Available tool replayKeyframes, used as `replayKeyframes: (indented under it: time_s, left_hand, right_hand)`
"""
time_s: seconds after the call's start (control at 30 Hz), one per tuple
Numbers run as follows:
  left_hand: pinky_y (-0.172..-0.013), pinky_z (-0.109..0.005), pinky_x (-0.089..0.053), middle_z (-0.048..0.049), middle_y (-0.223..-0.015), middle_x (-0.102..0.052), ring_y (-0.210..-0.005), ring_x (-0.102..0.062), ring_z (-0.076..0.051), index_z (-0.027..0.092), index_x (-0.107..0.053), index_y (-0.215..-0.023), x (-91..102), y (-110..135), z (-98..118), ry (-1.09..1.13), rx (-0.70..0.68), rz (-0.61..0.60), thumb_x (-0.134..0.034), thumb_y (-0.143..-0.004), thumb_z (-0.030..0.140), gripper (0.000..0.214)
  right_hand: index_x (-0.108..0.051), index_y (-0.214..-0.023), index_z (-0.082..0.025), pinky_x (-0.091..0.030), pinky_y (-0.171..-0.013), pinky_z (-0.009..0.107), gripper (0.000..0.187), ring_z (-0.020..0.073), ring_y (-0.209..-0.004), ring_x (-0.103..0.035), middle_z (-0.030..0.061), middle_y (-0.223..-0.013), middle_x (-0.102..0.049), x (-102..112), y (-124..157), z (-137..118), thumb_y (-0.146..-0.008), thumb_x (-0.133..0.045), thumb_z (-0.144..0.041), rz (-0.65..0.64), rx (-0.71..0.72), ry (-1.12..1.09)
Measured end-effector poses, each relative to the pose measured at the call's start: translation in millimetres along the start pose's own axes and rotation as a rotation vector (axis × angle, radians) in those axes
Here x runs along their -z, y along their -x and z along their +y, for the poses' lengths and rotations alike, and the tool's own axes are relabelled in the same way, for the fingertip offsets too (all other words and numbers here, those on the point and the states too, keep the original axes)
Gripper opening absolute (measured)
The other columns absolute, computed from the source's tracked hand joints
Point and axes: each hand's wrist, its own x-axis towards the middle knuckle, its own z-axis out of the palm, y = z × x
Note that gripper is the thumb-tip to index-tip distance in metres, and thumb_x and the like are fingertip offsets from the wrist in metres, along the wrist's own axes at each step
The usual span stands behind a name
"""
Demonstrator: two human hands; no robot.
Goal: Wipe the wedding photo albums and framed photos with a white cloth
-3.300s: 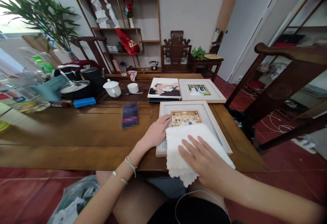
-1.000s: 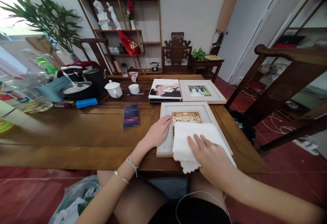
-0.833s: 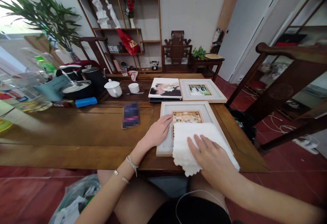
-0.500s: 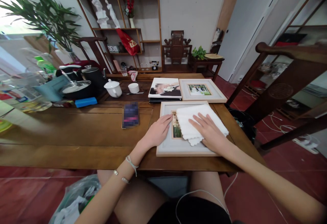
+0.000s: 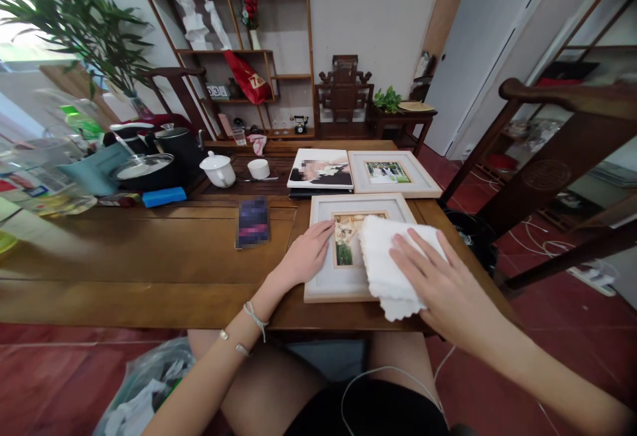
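Hands first: the right hand lies open, palm down, fingers spread, pressing a folded white cloth onto the near right corner of a pale picture frame. The left hand rests flat on the frame's left border, gripping nothing, steadying it. The frame lies face up at the near edge of the wooden table, the cloth's scalloped hem hanging just over its front rim.

Wiping looks well under way: the photo's left part and the left border lie bare, while the right side is hidden under the cloth. Half a second earlier the cloth sat farther up the glass; it has since been drawn toward the seated person, and the left hand has not shifted.

Beyond lie a phone, a photo book and a second frame.
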Motion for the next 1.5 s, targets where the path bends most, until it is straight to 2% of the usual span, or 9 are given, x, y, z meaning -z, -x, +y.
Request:
replayKeyframes:
  time_s: [0.2, 0.4, 0.57, 0.8, 0.9, 1.0, 1.1, 1.23, 1.5]
  left_hand:
    - [-0.115, -0.043, -0.034, -0.0120, -0.147, -0.044, -0.137, -0.039, -0.023, 0.013, -0.043, -0.140, -2.4, 0, 0, -0.026, -0.006, 0.003, -0.031, -0.096, 0.020, 0.046]
    - [-0.115, -0.043, -0.035, -0.0135, -0.145, -0.045, -0.136, -0.040, -0.025, 0.012, -0.048, -0.136, 0.2, -1, 4, -0.013, -0.011, 0.000, -0.034, -0.093, 0.016, 0.045]
    - [-0.114, -0.044, -0.037, -0.0129, -0.143, -0.047, -0.135, -0.041, -0.025, 0.014, -0.052, -0.131, 2.2, -1, 4, 0.013, -0.014, 0.012, -0.034, -0.093, 0.014, 0.042]
    - [-0.116, -0.043, -0.034, -0.0130, -0.147, -0.044, -0.137, -0.038, -0.024, 0.012, -0.047, -0.137, 0.1, 0, 1, -0.012, -0.005, -0.003, -0.033, -0.094, 0.017, 0.045]
    - [-0.116, -0.043, -0.033, -0.0132, -0.149, -0.042, -0.139, -0.037, -0.024, 0.010, -0.043, -0.140, 2.3, 0, 3, -0.008, 0.010, -0.024, -0.032, -0.093, 0.015, 0.049]
    - [-0.116, -0.042, -0.032, -0.0133, -0.149, -0.040, -0.139, -0.036, -0.023, 0.009, -0.042, -0.141, 4.3, 0, 4, -0.003, 0.012, -0.041, -0.034, -0.092, 0.015, 0.050]
    - [-0.116, -0.043, -0.033, -0.0121, -0.149, -0.041, -0.139, -0.037, -0.023, 0.012, -0.041, -0.142, 3.6, 0, 3, 0.001, -0.002, -0.031, -0.036, -0.089, 0.013, 0.053]
    - [-0.115, -0.044, -0.035, -0.0137, -0.147, -0.043, -0.138, -0.038, -0.024, 0.011, -0.045, -0.139, 0.4, 0, 1, -0.004, -0.015, -0.010, -0.033, -0.093, 0.016, 0.047]
    - [-0.115, -0.042, -0.034, -0.0122, -0.148, -0.043, -0.137, -0.039, -0.023, 0.013, -0.043, -0.140, 0.4, 0, 1, -0.027, 0.004, -0.013, -0.030, -0.097, 0.021, 0.045]
  right_hand:
    - [-0.042, -0.140, -0.013, -0.016, -0.109, 0.071, 0.086, 0.0365, -0.145, -0.015, 0.0176, -0.151, -0.038, -32, -13, -10, -0.056, -0.042, 0.001, -0.130, -0.056, -0.176]
    - [-0.036, -0.145, -0.011, -0.013, -0.109, 0.070, 0.084, 0.0377, -0.144, -0.014, 0.0182, -0.153, -0.033, -29, -65, -13, -0.061, -0.042, 0.000, -0.246, -0.080, -0.309]
    - [-0.036, -0.146, -0.011, -0.015, -0.107, 0.071, 0.082, 0.0417, -0.143, -0.015, 0.0199, -0.153, -0.032, -27, -93, -10, -0.065, -0.042, 0.002, -0.269, -0.079, -0.224]
    - [-0.036, -0.147, -0.019, -0.024, -0.107, 0.067, 0.086, 0.0423, -0.140, -0.026, 0.0193, -0.147, -0.042, 1, -48, -35, -0.064, -0.046, 0.002, -0.333, 0.032, -0.169]
    - [-0.030, -0.149, -0.027, -0.024, -0.109, 0.065, 0.096, 0.0401, -0.142, -0.022, 0.0163, -0.150, -0.039, 13, -25, -44, -0.060, -0.048, 0.005, -0.342, 0.104, -0.198]
    - [-0.030, -0.149, -0.028, -0.019, -0.111, 0.065, 0.098, 0.0396, -0.144, -0.014, 0.0162, -0.154, -0.032, 15, -15, -45, -0.059, -0.054, 0.002, -0.351, 0.143, -0.242]
    - [-0.034, -0.148, -0.025, -0.014, -0.112, 0.065, 0.091, 0.0393, -0.145, -0.010, 0.0166, -0.154, -0.031, 6, -18, -41, -0.063, -0.061, -0.005, -0.335, 0.132, -0.279]
    - [-0.039, -0.145, -0.022, -0.015, -0.112, 0.065, 0.081, 0.0379, -0.144, -0.015, 0.0166, -0.153, -0.034, -10, -35, -28, -0.068, -0.059, -0.006, -0.291, 0.083, -0.237]
    - [-0.041, -0.144, -0.019, -0.017, -0.109, 0.068, 0.074, 0.0406, -0.142, -0.021, 0.0158, -0.152, -0.036, -41, -89, 38, -0.074, -0.054, -0.003, -0.141, -0.059, -0.004]
